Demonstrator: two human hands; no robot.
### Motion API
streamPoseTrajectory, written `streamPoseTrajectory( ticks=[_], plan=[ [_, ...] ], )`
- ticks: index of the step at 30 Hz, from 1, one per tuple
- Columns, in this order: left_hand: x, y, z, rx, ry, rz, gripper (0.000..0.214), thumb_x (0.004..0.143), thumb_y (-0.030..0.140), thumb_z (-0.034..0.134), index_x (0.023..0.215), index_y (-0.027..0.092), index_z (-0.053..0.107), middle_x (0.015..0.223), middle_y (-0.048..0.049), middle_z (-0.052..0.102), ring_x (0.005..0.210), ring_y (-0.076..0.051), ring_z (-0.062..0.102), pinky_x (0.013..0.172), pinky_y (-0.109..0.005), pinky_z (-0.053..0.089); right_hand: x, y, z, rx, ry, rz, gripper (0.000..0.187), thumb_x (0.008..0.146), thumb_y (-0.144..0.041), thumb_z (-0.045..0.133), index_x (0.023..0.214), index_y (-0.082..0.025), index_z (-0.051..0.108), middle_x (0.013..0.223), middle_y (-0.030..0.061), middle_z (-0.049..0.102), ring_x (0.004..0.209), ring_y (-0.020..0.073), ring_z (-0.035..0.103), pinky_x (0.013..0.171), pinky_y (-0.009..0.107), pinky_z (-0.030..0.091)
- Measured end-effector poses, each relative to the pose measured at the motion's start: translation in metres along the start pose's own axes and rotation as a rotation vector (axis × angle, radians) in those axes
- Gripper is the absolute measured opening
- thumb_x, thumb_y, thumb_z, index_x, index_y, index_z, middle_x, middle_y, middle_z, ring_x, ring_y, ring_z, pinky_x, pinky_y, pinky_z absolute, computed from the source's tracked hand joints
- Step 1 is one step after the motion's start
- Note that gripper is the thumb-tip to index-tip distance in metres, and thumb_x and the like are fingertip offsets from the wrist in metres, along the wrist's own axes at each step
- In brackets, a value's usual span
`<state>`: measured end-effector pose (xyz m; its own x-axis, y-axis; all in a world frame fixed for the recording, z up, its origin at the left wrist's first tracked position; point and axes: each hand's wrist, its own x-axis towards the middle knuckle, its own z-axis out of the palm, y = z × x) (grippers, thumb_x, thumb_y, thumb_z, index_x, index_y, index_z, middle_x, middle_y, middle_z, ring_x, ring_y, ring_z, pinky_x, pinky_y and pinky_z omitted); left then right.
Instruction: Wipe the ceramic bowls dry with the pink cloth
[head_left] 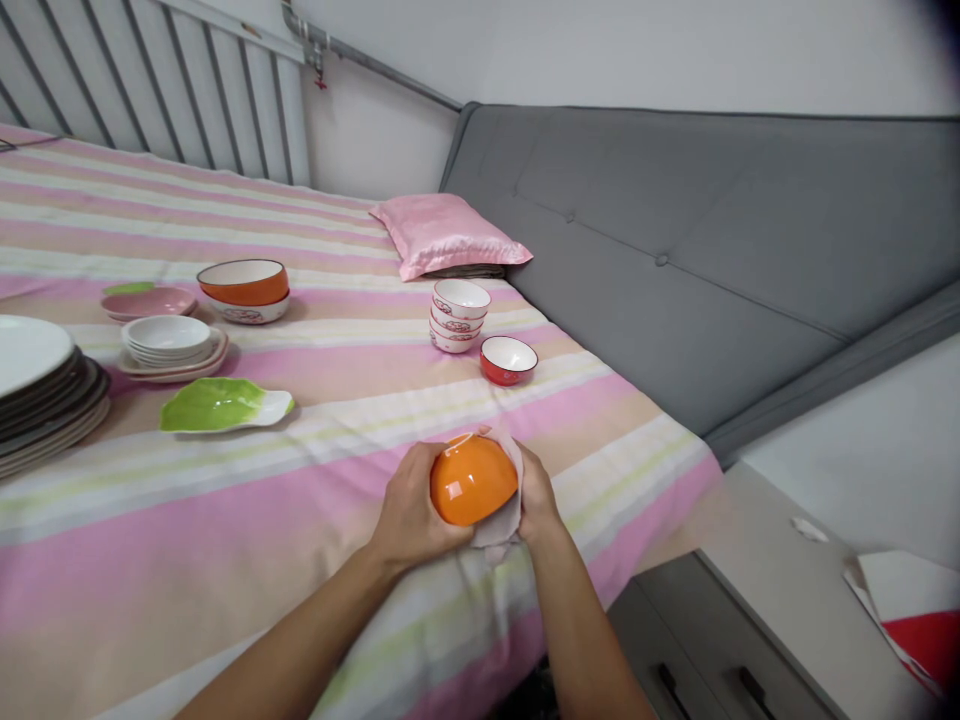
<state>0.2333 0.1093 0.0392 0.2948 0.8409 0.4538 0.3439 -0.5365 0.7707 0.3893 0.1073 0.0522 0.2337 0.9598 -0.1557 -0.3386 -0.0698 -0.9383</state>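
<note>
Above the striped bedsheet (pixel 247 520), my left hand (pixel 411 510) grips a small orange bowl (pixel 472 478) turned bottom toward me. My right hand (pixel 534 492) is closed on a pale cloth (pixel 504 525) pressed against the bowl's right side and underside. Both hands meet around the bowl near the bed's front right corner.
On the bed lie a red bowl (pixel 508 360), a stack of white patterned bowls (pixel 459 314), a green leaf dish (pixel 223 405), a stack of small white dishes (pixel 169 345), an orange bowl on another bowl (pixel 244 288), large plates (pixel 45 395) and a pink pillow (pixel 444 232). Grey headboard (pixel 712 260) and nightstand (pixel 757 600) at right.
</note>
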Motion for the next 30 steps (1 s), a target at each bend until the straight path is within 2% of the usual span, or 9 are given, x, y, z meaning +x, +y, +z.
streamPoseTrajectory(
  ticks=[2, 5, 8, 11, 15, 18, 22, 26, 30],
  plan=[
    [0.0, 0.0, -0.001, -0.006, -0.002, -0.001, 0.06, 0.051, 0.022, 0.067, 0.107, 0.022, 0.048, 0.1, -0.0048, 0.057, 0.091, -0.026, 0.057, 0.079, -0.039, 0.049, 0.001, 0.001, 0.0, 0.013, 0.0, 0.027, 0.038, 0.072, -0.044, 0.067, 0.095, -0.014, 0.072, 0.096, 0.0081, 0.074, 0.089, 0.0247, 0.069, 0.078, 0.033, 0.054],
    [0.0, -0.001, -0.002, -0.018, -0.008, 0.003, 0.06, 0.05, 0.022, 0.066, 0.107, 0.022, 0.047, 0.1, -0.0047, 0.057, 0.091, -0.026, 0.057, 0.077, -0.039, 0.049, -0.001, 0.0, 0.002, -0.053, 0.019, -0.08, 0.037, 0.078, -0.046, 0.06, 0.095, -0.016, 0.072, 0.097, 0.0065, 0.074, 0.093, 0.0241, 0.068, 0.082, 0.033, 0.053],
    [0.0, -0.001, -0.002, -0.021, 0.005, -0.009, 0.059, 0.05, 0.021, 0.066, 0.106, 0.022, 0.047, 0.099, -0.0045, 0.057, 0.09, -0.026, 0.058, 0.077, -0.039, 0.05, -0.01, -0.003, 0.006, -0.289, 0.026, -0.338, 0.033, 0.086, -0.041, 0.05, 0.095, -0.019, 0.072, 0.102, 0.006, 0.073, 0.101, 0.0228, 0.065, 0.093, 0.037, 0.048],
    [0.0, 0.0, -0.001, -0.027, 0.028, -0.038, 0.057, 0.05, 0.021, 0.067, 0.104, 0.021, 0.048, 0.097, -0.0041, 0.057, 0.088, -0.025, 0.059, 0.075, -0.038, 0.05, -0.025, -0.008, 0.016, -0.677, 0.02, -0.648, 0.029, 0.089, -0.029, 0.045, 0.1, -0.022, 0.072, 0.109, 0.0058, 0.07, 0.11, 0.021, 0.06, 0.099, 0.04, 0.044],
    [0.0, -0.001, -0.001, -0.101, 0.038, -0.036, 0.045, 0.064, 0.028, 0.065, 0.106, 0.021, 0.048, 0.096, -0.0049, 0.058, 0.088, -0.024, 0.06, 0.077, -0.039, 0.05, -0.046, -0.007, 0.034, -1.082, -0.007, -0.904, 0.03, 0.085, -0.02, 0.048, 0.106, -0.027, 0.069, 0.117, 0.002, 0.067, 0.117, 0.0236, 0.054, 0.104, 0.045, 0.036],
    [-0.001, -0.006, -0.001, -0.175, 0.031, -0.025, 0.034, 0.072, 0.03, 0.06, 0.102, 0.02, 0.049, 0.095, -0.0063, 0.058, 0.087, -0.024, 0.06, 0.078, -0.04, 0.05, -0.054, 0.0, 0.045, -1.198, -0.015, -0.968, 0.035, 0.083, -0.017, 0.049, 0.112, -0.027, 0.066, 0.118, -0.0006, 0.067, 0.118, 0.0252, 0.053, 0.106, 0.047, 0.03],
    [-0.001, -0.011, 0.0, -0.186, 0.032, -0.039, 0.032, 0.071, 0.03, 0.062, 0.099, 0.02, 0.05, 0.093, -0.0059, 0.059, 0.086, -0.024, 0.061, 0.079, -0.041, 0.051, -0.055, 0.006, 0.049, -1.224, -0.008, -0.991, 0.037, 0.084, -0.014, 0.047, 0.115, -0.027, 0.063, 0.117, -0.0012, 0.068, 0.118, 0.0241, 0.054, 0.106, 0.045, 0.028],
    [0.001, -0.005, 0.0, -0.17, 0.029, -0.046, 0.036, 0.071, 0.026, 0.063, 0.104, 0.02, 0.049, 0.097, -0.0066, 0.06, 0.088, -0.024, 0.061, 0.079, -0.04, 0.051, -0.05, -0.001, 0.043, -1.215, -0.028, -0.947, 0.034, 0.085, -0.018, 0.048, 0.113, -0.028, 0.065, 0.119, -0.001, 0.067, 0.119, 0.0241, 0.053, 0.105, 0.045, 0.031],
    [0.002, -0.001, -0.001, -0.106, -0.024, 0.013, 0.051, 0.064, 0.022, 0.068, 0.111, 0.021, 0.047, 0.107, -0.0075, 0.058, 0.099, -0.027, 0.059, 0.086, -0.043, 0.05, -0.039, -0.011, 0.031, -1.102, 0.024, -0.85, 0.029, 0.088, -0.023, 0.047, 0.106, -0.027, 0.069, 0.117, 0.0021, 0.068, 0.117, 0.0231, 0.054, 0.103, 0.044, 0.037]
  ],
)
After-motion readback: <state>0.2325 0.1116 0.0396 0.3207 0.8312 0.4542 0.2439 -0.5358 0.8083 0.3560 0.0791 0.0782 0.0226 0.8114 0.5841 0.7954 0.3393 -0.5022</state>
